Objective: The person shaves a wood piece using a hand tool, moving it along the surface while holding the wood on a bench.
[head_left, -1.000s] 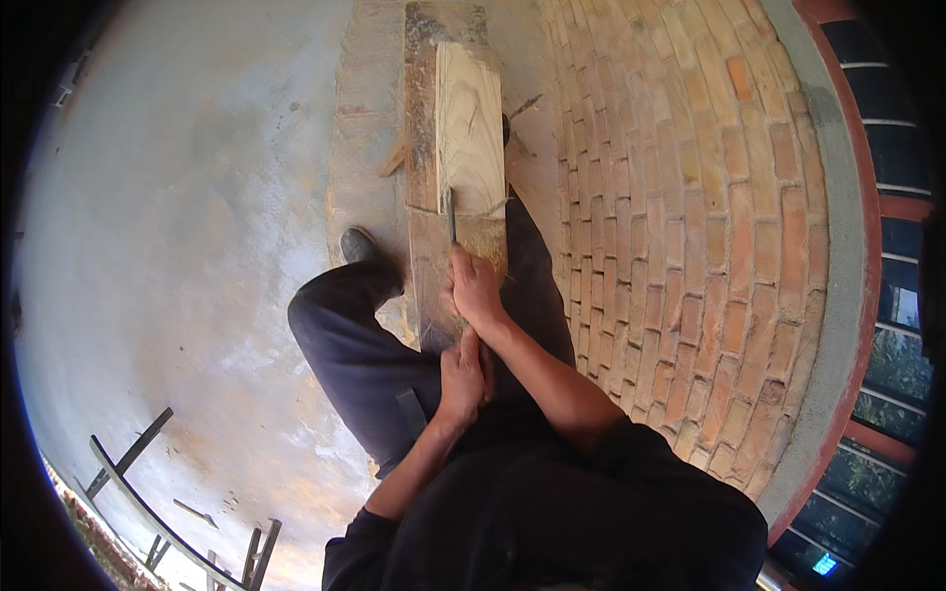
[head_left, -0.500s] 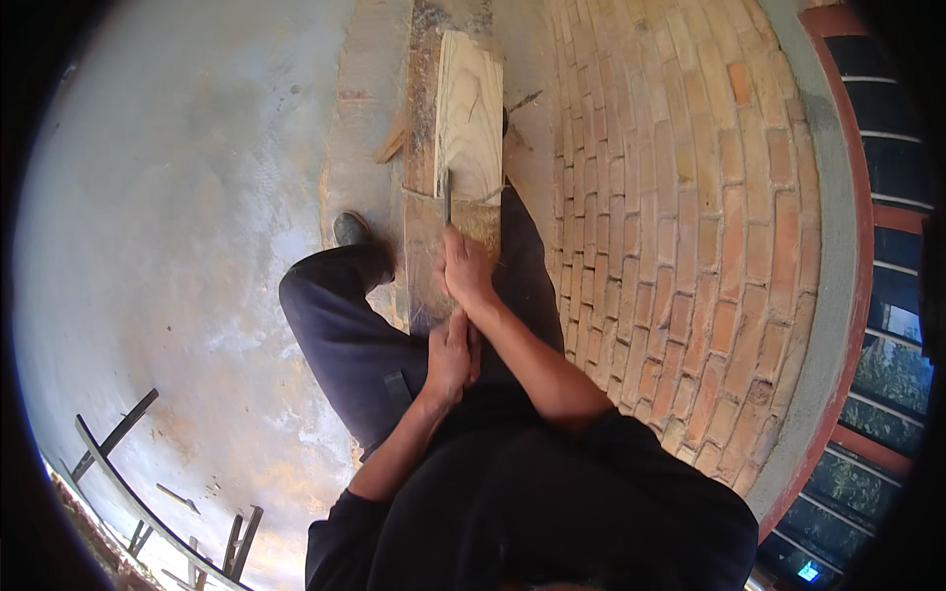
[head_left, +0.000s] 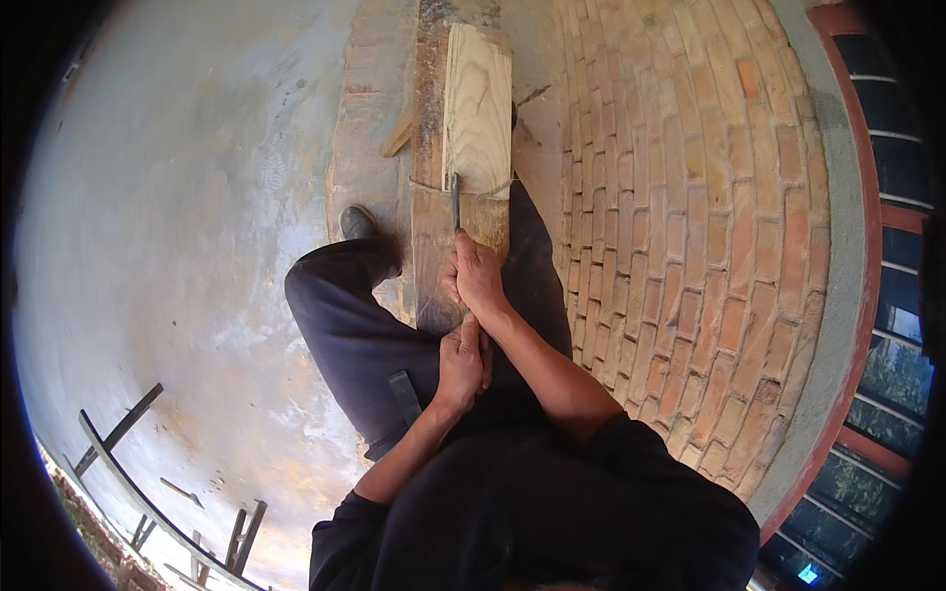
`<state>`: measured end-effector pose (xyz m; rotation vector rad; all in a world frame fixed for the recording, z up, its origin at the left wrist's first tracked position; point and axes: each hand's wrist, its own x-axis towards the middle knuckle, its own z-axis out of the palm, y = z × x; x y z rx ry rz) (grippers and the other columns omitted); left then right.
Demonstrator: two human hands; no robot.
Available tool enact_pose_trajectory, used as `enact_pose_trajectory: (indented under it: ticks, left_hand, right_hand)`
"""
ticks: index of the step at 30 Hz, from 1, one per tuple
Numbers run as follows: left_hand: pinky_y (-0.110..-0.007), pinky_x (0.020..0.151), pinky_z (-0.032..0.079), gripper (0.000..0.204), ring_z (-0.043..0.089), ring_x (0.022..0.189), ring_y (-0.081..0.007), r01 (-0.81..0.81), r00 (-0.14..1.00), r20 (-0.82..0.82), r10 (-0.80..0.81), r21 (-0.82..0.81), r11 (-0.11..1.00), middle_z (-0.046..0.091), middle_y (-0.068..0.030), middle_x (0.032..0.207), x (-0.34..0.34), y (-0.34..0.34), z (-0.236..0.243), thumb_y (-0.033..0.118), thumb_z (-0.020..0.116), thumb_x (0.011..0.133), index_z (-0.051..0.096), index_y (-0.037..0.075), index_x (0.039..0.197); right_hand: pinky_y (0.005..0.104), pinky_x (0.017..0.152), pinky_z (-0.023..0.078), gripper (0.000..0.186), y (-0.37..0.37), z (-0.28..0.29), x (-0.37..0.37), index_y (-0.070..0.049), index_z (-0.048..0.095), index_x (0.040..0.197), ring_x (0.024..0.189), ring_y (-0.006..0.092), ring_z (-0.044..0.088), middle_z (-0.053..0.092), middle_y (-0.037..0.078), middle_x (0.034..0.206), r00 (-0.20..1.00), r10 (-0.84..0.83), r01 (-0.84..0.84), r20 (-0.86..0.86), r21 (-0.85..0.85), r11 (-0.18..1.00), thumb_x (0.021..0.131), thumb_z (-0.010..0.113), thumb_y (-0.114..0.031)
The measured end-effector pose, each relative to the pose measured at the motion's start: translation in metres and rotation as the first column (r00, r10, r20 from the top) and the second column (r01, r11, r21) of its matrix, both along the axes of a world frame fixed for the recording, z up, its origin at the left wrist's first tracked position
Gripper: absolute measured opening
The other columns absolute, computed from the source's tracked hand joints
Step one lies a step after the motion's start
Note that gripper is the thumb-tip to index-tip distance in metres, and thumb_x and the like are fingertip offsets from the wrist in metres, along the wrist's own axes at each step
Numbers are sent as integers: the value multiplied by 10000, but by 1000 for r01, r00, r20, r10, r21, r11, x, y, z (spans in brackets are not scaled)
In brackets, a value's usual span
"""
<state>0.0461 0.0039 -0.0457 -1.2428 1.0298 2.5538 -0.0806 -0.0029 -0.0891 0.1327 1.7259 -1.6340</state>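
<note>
A pale wooden board [head_left: 480, 108] with visible grain lies lengthwise on a worn wooden bench [head_left: 439, 231]. My right hand [head_left: 477, 279] is closed round a narrow dark metal tool [head_left: 456, 205], probably a chisel or file. Its tip rests over the board's near left corner. Behind it, closer to my body, my left hand [head_left: 463, 366] is closed too, seemingly round the tool's rear end. Both hands hide the handle, so its shape cannot be made out. A thin cord or wire [head_left: 426, 187] crosses the bench at the board's near end.
My legs straddle the bench, with a dark shoe [head_left: 357, 223] on the left. A small wood piece [head_left: 398, 134] sticks out beside the bench. Brick paving [head_left: 680, 246] runs along the right, beside a red-framed window [head_left: 877, 325]. A metal frame [head_left: 163, 522] stands lower left.
Both hands have drawn slightly back toward my body, and the tool's tip now overlaps less of the board. The whole view has shifted a little; the board still lies on the bench.
</note>
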Motion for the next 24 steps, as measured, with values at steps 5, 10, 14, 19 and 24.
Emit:
enact_pose_trajectory:
  ticks: [5, 10, 14, 19, 24]
  left_hand:
    - [-283, 290, 254, 500, 362, 298, -143, 5, 1000, -20, -5, -15, 1000, 441, -40, 461, 0, -1, 0, 428, 360, 1112, 469, 86, 764]
    - [-289, 296, 269, 483, 364, 308, -147, 35, 999, 40, -34, -20, 999, 434, -41, 469, -15, -5, 12, 409, 367, 1105, 466, 84, 762]
    - [-297, 297, 278, 459, 359, 314, -151, -11, 999, 35, 11, 10, 1000, 423, -40, 470, -29, -20, 10, 401, 385, 1102, 459, 92, 771]
    - [-293, 295, 274, 451, 345, 310, -147, 33, 999, 44, -31, -34, 999, 414, -30, 482, -14, -10, 13, 399, 384, 1105, 451, 97, 776]
    - [-293, 299, 271, 431, 367, 321, -145, -24, 1000, -12, 25, 34, 999, 426, -25, 498, -44, -25, 5, 393, 411, 1088, 448, 102, 773]
  right_hand:
    - [337, 329, 287, 594, -2, -3, 1, -132, 272, 585, 331, 150, 357, 322, 16, 469, 999, -24, 26, 23, -78, 997, 1084, 429, -416]
    - [344, 332, 284, 564, -2, -1, -13, -135, 285, 601, 328, 146, 348, 314, 12, 479, 995, 45, -40, -84, 66, 997, 1076, 422, -407]
    - [347, 321, 266, 556, -17, -1, -28, -132, 297, 595, 320, 146, 354, 315, 7, 474, 1000, 20, -20, -10, -15, 1000, 1075, 410, -390]
    - [352, 317, 266, 563, -9, 1, -9, -131, 299, 582, 316, 149, 362, 311, 5, 464, 1000, -19, 19, -3, 50, 999, 1070, 417, -385]
    - [349, 330, 279, 567, -24, -15, -47, -133, 307, 576, 323, 145, 377, 321, -4, 461, 941, 126, -107, -314, 78, 991, 1062, 409, -407]
